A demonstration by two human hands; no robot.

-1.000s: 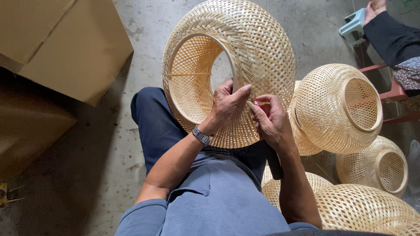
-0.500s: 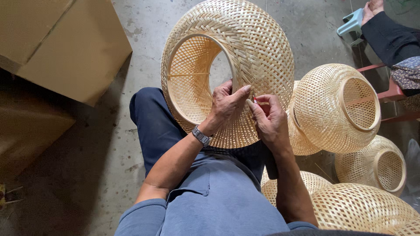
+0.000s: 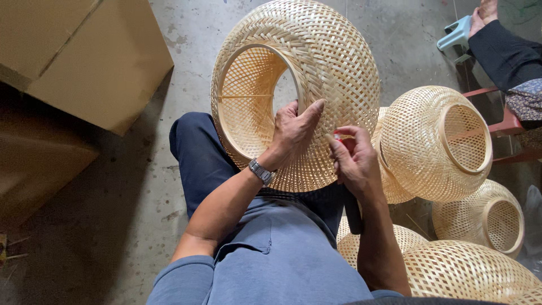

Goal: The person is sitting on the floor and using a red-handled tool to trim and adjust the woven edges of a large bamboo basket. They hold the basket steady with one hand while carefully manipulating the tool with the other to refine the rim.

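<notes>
Right now my left hand (image 3: 291, 133) lies flat against the big woven bamboo shade (image 3: 316, 62) on my lap, fingers spread open over its rim. My right hand (image 3: 353, 161) keeps its grip pinched together on a small red thing (image 3: 337, 136) at the weave. Four more woven shades (image 3: 435, 141) sit at my right on the floor (image 3: 186, 34); two cardboard boxes (image 3: 84, 56) stand left.

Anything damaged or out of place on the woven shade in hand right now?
Nothing stands out. The large round woven bamboo lampshade looks intact, resting on the person's lap, left hand pressed on it, right hand pinching a small red object beside it. Other woven shades lie tipped nearby.
</notes>
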